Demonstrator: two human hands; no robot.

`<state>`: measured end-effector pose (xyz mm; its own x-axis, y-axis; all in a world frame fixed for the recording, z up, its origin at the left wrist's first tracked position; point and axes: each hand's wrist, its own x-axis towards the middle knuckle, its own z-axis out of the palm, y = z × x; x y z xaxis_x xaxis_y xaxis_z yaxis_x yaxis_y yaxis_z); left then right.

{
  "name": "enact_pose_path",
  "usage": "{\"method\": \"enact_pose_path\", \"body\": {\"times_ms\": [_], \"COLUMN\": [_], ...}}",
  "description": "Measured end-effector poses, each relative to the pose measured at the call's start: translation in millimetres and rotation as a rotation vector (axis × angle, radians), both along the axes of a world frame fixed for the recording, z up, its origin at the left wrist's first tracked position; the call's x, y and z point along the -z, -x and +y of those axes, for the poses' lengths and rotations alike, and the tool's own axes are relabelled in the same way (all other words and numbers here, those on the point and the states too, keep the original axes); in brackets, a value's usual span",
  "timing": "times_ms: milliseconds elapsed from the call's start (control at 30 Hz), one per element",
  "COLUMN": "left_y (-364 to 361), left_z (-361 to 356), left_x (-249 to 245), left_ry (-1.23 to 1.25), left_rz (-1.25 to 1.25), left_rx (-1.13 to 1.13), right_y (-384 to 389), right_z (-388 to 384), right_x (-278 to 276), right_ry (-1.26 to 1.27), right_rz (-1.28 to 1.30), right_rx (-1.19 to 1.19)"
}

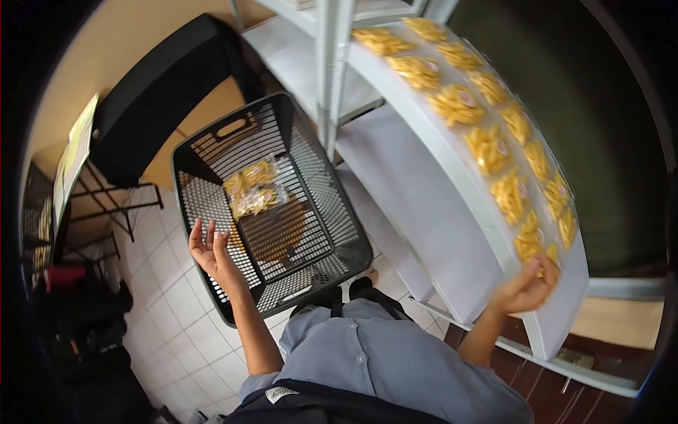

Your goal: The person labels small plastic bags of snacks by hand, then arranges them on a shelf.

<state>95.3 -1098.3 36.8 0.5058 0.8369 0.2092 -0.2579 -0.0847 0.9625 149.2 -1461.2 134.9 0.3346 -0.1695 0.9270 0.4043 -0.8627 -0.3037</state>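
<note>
My left hand [216, 256] is raised over the near left side of a black plastic basket [341, 219], its fingers apart and holding nothing. In the basket lie several clear bags of yellow snacks [253, 187]. On the right, two rows of similar yellow bags [487, 150] lie along the top white shelf [568, 283]. My right hand [531, 283] is at the near end of these rows, its fingers curled together at a bag of yellow snacks [551, 252], partly hidden behind them.
Lower white shelves [424, 191] stand right of the basket. A black-draped chair or table [159, 92] is behind it at the left. Dark bags or cloth [88, 318] lie at the far left on the tiled floor [176, 311]. A dark green panel [579, 127] is behind the shelf.
</note>
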Motion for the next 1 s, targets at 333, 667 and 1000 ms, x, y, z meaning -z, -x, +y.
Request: {"method": "enact_pose_path", "body": {"times_ms": [333, 667, 1000], "left_y": [75, 97, 99], "left_z": [76, 103, 107], "left_x": [54, 120, 126], "left_ry": [-0.560, -0.134, -0.075], "left_rz": [0.912, 1.091, 1.136], "left_rx": [-0.268, -0.075, -0.077], "right_y": [-88, -116, -106], "right_z": [260, 437, 507], "right_x": [210, 426, 483], "right_ry": [-0.015, -0.039, -0.085], "right_rz": [1.069, 1.954, 1.745], "right_rx": [-0.950, -0.678, 0.026]}}
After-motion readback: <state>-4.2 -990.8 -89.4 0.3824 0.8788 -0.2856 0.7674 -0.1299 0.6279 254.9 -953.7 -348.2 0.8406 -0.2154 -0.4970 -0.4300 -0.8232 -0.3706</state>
